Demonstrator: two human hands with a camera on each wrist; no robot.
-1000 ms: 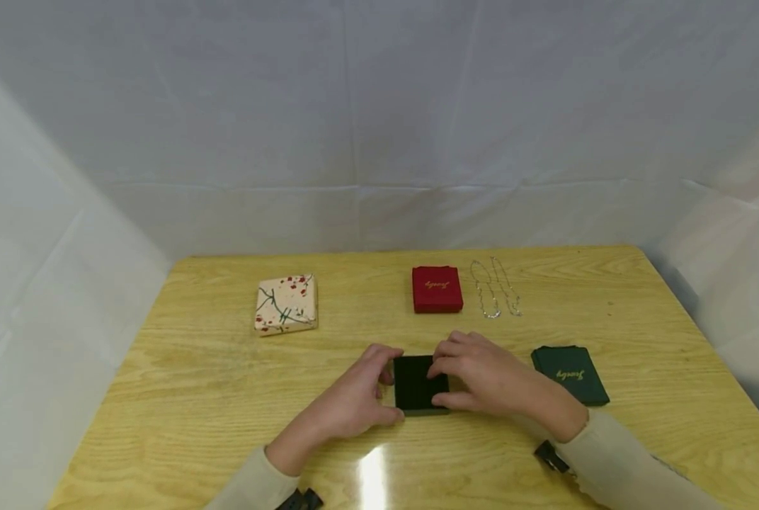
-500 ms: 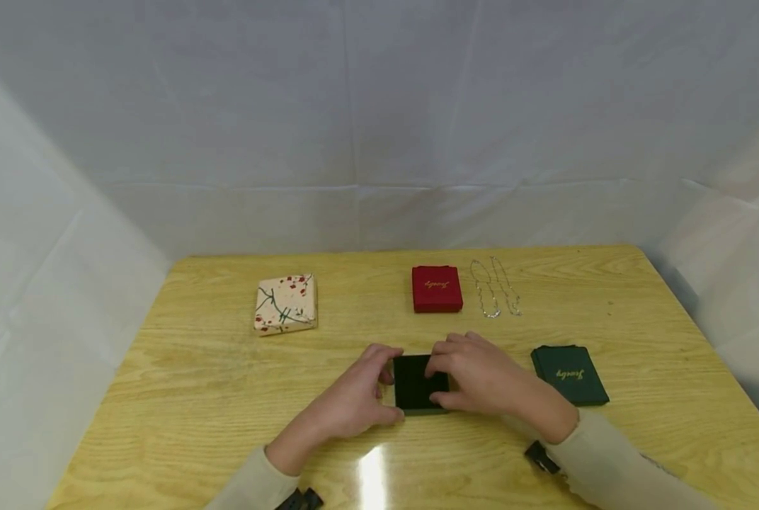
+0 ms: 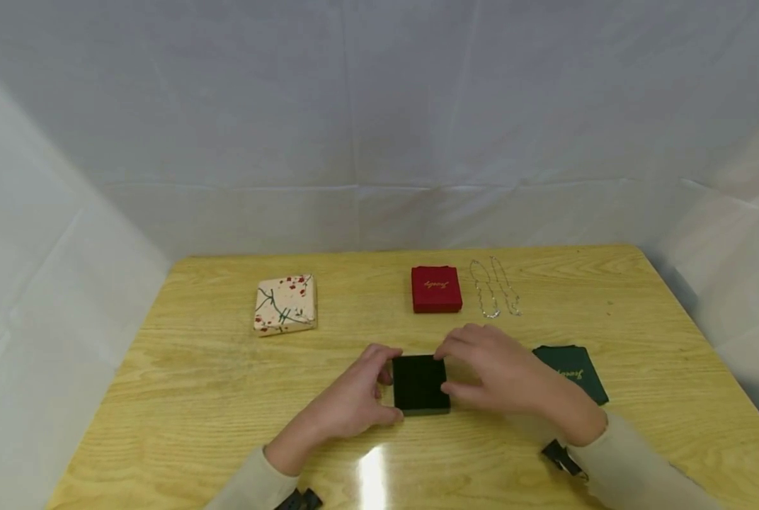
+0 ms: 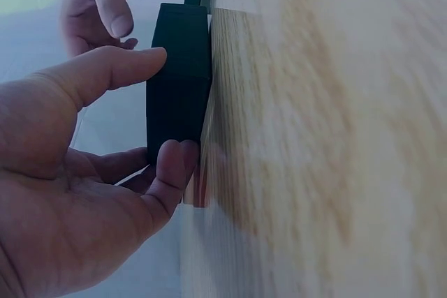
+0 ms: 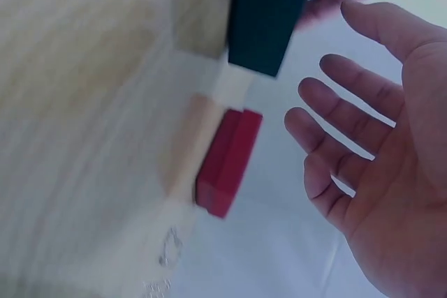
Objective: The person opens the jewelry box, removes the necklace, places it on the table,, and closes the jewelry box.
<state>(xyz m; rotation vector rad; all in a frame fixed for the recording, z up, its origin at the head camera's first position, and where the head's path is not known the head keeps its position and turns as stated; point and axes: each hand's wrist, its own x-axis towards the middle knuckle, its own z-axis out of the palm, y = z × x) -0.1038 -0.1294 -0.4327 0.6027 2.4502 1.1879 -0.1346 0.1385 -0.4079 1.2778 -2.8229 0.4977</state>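
Observation:
A small square dark green box (image 3: 420,384) with a black top face sits on the table before me. My left hand (image 3: 357,397) holds it from the left side. In the left wrist view the thumb of the left hand (image 4: 77,151) lies on one side of the box (image 4: 178,75), with the fingers curled at its other side. My right hand (image 3: 500,368) is just right of the box. Its fingers are spread and hold nothing in the right wrist view, where the right hand (image 5: 377,116) is apart from the box (image 5: 269,19). Partly behind the right forearm lies a green lid (image 3: 573,370) with gold lettering.
A red jewelry box (image 3: 437,289) stands farther back on the wooden table (image 3: 214,397). Beside it lie two silver chains (image 3: 486,290). At the back left is a cream box (image 3: 286,304) with a floral print. White cloth (image 3: 354,127) hangs behind.
My right hand has lifted its fingertips off the box's black face and moved a little to the right. The left hand and the box have stayed in place.

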